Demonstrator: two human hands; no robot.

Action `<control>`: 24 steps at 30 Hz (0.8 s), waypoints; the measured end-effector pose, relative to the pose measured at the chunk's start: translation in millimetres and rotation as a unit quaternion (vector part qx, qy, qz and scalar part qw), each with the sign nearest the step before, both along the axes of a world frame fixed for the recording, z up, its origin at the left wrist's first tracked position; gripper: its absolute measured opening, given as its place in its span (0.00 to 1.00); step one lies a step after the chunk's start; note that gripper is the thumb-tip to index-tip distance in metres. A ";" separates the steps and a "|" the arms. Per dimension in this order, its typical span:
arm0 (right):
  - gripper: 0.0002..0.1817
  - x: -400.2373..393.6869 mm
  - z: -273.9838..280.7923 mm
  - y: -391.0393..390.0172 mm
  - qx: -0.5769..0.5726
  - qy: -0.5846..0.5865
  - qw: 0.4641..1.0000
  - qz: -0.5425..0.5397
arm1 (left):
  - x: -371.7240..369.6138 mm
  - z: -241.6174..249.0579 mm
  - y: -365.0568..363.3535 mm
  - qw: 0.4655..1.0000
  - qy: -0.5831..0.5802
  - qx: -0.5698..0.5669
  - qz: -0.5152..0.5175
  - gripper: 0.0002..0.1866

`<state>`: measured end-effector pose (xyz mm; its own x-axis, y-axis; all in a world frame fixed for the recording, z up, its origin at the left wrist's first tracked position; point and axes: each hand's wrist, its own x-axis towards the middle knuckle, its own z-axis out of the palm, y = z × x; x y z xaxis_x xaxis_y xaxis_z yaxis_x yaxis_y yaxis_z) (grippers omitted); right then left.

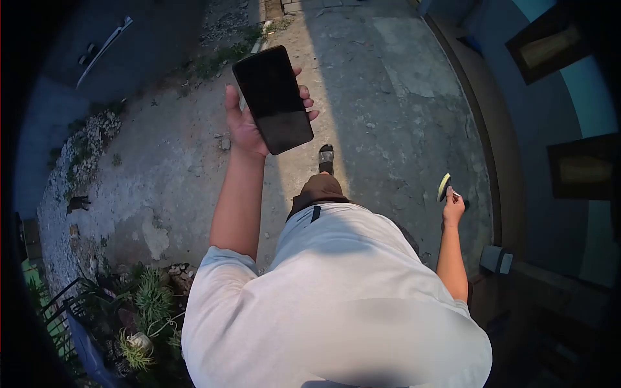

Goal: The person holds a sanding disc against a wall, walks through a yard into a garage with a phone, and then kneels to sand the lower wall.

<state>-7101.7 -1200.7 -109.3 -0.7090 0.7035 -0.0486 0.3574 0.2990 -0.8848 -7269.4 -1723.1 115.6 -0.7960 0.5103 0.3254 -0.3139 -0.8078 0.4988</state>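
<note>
A black smartphone (273, 100) with a dark screen rests in my left hand (248, 132). My thumb is at its left edge and my fingertips wrap round its right edge. Out to the right and lower down, my right hand (454, 210) is closed round a small tool with a yellow-edged, dark oval head (444, 187). A pale bit, perhaps its handle, shows between the fingers; its exact kind is too small to tell. The two hands are far apart, both above the ground.
Cracked concrete paving (388, 97) runs ahead, partly sunlit. One foot in a dark sandal (326, 159) is forward. Potted plants (152, 294) stand at lower left, near rubble (97, 139). A small dark animal (78, 204) is at the left. A house wall (543, 110) borders the right.
</note>
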 end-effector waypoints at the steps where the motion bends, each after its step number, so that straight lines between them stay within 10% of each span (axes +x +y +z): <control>1: 0.23 -32.6 2.7 1.9 -0.021 0.031 0.999 0.000 | -27.4 -11.5 1.8 1.000 0.006 -0.003 -0.001 0.61; 17: 0.24 -208.1 -34.9 52.4 0.002 -0.274 0.934 -0.230 | -454.5 -35.0 84.8 0.998 -0.053 -0.008 -0.043 0.55; 24: 0.29 -318.1 -139.6 152.9 -0.006 -0.305 0.928 -0.212 | -620.3 -35.0 159.6 0.999 -0.006 -0.017 -0.028 0.54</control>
